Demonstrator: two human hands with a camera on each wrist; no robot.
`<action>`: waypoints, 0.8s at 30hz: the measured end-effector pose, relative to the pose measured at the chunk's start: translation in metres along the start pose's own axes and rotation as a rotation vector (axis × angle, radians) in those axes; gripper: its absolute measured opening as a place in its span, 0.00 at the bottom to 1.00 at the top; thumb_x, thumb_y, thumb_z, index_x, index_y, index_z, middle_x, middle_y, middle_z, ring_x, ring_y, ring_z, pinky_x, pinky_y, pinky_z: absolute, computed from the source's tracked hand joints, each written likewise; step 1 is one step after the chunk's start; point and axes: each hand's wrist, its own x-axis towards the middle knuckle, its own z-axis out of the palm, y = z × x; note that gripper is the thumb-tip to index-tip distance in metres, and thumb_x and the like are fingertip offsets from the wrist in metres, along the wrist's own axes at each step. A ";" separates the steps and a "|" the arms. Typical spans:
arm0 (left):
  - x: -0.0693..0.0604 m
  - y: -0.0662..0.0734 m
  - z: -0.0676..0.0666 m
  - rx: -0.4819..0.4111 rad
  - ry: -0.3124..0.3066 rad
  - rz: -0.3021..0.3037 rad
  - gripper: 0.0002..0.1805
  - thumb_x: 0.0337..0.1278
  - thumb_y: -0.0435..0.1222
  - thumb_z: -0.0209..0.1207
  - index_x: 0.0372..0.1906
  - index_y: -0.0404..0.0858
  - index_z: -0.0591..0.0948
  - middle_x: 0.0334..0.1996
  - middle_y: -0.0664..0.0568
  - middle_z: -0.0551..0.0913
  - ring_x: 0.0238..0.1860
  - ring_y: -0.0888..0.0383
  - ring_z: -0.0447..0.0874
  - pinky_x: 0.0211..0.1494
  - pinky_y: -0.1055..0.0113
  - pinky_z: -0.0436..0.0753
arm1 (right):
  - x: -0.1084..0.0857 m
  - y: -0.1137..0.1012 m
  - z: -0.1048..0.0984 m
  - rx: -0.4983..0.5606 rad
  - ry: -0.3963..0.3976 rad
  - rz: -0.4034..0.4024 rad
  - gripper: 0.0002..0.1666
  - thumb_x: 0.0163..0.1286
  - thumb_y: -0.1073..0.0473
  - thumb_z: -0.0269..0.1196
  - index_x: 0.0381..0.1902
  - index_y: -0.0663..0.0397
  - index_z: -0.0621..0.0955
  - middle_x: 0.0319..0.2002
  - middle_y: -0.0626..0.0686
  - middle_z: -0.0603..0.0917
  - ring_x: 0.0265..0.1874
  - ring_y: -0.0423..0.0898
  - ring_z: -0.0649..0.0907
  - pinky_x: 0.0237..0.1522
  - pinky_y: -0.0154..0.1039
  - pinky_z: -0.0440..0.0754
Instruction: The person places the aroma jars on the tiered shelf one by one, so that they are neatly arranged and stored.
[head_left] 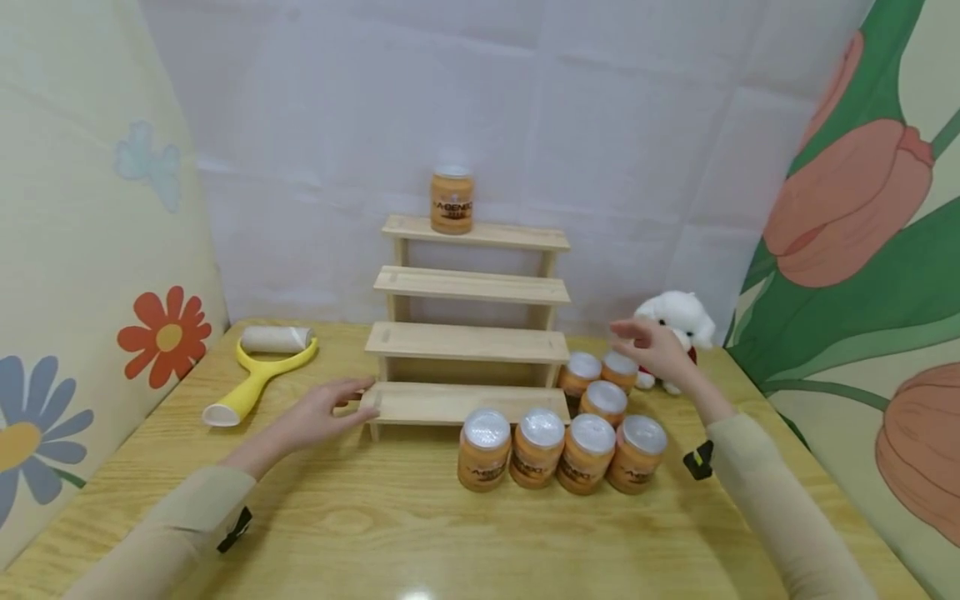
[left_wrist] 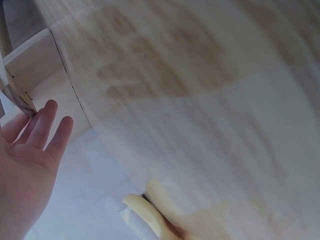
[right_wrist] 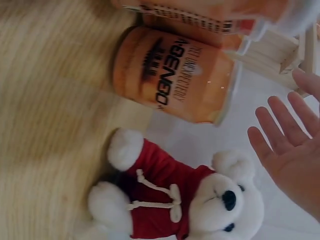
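Observation:
A stepped wooden shelf [head_left: 465, 342] stands at the back of the table, with one orange can [head_left: 452, 200] on its top step. My left hand [head_left: 322, 412] touches the left end of the lowest step; in the left wrist view its fingers [left_wrist: 42, 125] extend loosely beside the wood. My right hand [head_left: 660, 350] hovers over the cans at the shelf's right, holding nothing, its fingers [right_wrist: 282, 125] apart. Several orange cans with silver lids stand in a front row [head_left: 536, 450]. Three more, including a middle can [head_left: 603, 402], stand behind them beside the shelf.
A white plush toy [head_left: 675, 321] in a red top sits behind my right hand. On the left lies a yellow-handled roller [head_left: 258, 379]. White cloth [head_left: 337, 125] hangs behind the shelf, and patterned panels flank the wooden table [head_left: 360, 533].

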 end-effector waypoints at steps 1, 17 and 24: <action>0.000 0.000 0.000 -0.002 0.003 0.000 0.33 0.61 0.46 0.58 0.63 0.28 0.69 0.60 0.33 0.73 0.53 0.41 0.79 0.55 0.48 0.79 | -0.002 0.003 0.001 0.000 -0.012 0.008 0.27 0.69 0.53 0.59 0.61 0.60 0.73 0.59 0.64 0.76 0.57 0.60 0.75 0.58 0.55 0.74; 0.003 0.004 -0.008 0.010 -0.017 -0.014 0.34 0.62 0.48 0.56 0.65 0.29 0.68 0.61 0.34 0.72 0.55 0.40 0.76 0.58 0.47 0.77 | -0.018 0.029 0.013 -0.108 -0.097 0.017 0.34 0.66 0.52 0.62 0.64 0.66 0.69 0.60 0.68 0.72 0.57 0.65 0.73 0.53 0.60 0.75; -0.002 0.004 -0.003 0.033 0.007 0.006 0.33 0.61 0.48 0.58 0.62 0.27 0.69 0.59 0.32 0.73 0.52 0.40 0.78 0.55 0.48 0.79 | -0.023 0.032 0.017 -0.125 -0.046 0.046 0.37 0.63 0.52 0.65 0.63 0.69 0.69 0.58 0.69 0.74 0.51 0.64 0.78 0.47 0.53 0.80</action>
